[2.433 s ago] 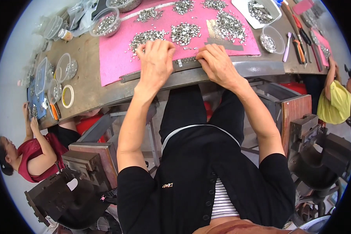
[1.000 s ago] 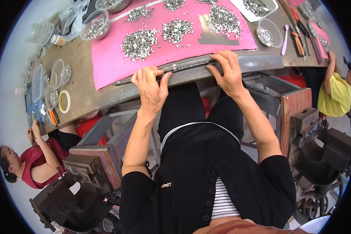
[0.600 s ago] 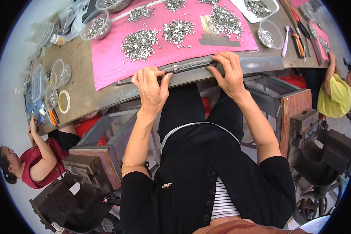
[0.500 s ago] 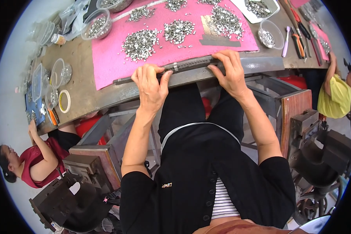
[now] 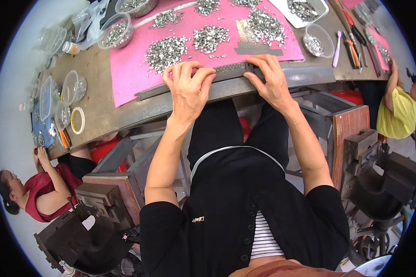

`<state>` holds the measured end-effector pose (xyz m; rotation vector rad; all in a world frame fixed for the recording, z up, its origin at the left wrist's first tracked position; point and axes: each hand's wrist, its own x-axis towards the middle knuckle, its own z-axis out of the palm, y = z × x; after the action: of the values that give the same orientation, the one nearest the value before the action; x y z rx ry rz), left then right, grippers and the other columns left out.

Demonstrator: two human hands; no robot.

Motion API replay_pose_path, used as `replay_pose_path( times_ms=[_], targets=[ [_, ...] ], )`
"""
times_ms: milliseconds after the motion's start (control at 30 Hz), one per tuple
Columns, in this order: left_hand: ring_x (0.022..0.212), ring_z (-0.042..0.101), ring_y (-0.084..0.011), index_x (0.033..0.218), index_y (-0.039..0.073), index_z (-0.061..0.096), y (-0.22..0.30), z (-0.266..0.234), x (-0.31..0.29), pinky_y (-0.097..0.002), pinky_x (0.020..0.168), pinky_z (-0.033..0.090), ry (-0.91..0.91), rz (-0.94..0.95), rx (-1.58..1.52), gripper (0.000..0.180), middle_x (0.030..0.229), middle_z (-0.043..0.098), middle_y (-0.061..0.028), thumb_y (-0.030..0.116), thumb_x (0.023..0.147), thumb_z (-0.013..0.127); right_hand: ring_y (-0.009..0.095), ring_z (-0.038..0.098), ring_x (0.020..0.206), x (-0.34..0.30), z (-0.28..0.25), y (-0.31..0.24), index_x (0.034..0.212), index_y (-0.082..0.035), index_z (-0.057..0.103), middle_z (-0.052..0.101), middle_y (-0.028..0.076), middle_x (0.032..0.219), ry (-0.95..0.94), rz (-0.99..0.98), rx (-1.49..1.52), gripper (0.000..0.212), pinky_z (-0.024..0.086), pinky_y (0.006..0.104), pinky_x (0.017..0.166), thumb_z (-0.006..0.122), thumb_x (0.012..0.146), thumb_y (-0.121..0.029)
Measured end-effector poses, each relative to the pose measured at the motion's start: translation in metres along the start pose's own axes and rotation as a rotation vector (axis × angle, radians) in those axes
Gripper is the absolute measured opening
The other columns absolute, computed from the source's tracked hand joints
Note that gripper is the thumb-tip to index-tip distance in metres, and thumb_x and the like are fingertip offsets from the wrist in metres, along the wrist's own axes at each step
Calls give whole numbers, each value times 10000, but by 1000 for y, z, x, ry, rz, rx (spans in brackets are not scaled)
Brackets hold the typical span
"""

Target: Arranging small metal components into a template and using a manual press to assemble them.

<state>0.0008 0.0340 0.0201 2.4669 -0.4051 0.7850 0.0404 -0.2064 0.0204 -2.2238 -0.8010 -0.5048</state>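
Observation:
A long dark metal strip (image 5: 231, 69) with a honeycomb-like pattern lies along the table's front edge. My left hand (image 5: 188, 91) is over its left part, thumb and forefinger pinched together; whatever sits between those fingertips is too small to make out. At the right end of the patterned stretch, my right hand (image 5: 272, 85) grips the strip between thumb and fingers. Just beyond the strip, a pink mat (image 5: 129, 76) carries several heaps of small silvery metal pieces, among them a left heap (image 5: 166, 53), a middle heap (image 5: 211, 38) and a right heap (image 5: 266, 27).
Clear round tubs (image 5: 117, 30) of metal pieces stand at the far left, and another tub (image 5: 320, 39) at the right. Beyond it lie orange-handled pliers (image 5: 351, 53). Tape (image 5: 78, 121) lies on the left. Co-workers in red (image 5: 44, 196) and yellow (image 5: 397, 115) sit either side.
My left hand has shifted right along the strip and closed into a pinch, uncovering the patterned part. My right hand has moved slightly left and away from me.

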Motion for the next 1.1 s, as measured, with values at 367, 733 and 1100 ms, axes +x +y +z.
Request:
replay_pose_path(
  times_ms=[367,733,1100],
  targets=[
    [1082,555,-245,938,129,679,6,7,6,-516,1059,279,-45,64,128,133,987,617,-13,135,828,754,329,585,1021,-3,2,2,1146,-27,663,632,129,1099,29,3,-5,358,492,414,879,789,820,-105],
    [972,559,-246,973,117,679,-22,0,29,-481,997,311,-50,-130,75,83,939,629,-30,182,921,685,331,584,1038,-2,4,2,1152,-32,658,630,131,1110,31,-10,-8,358,484,419,904,785,829,-118],
    [952,563,-234,949,175,755,-40,-16,45,-476,973,303,-224,-104,1,74,884,629,-18,184,888,713,327,596,1033,-5,2,1,1168,-24,655,643,134,1132,32,9,-24,364,480,404,900,775,829,-81]
  ],
)
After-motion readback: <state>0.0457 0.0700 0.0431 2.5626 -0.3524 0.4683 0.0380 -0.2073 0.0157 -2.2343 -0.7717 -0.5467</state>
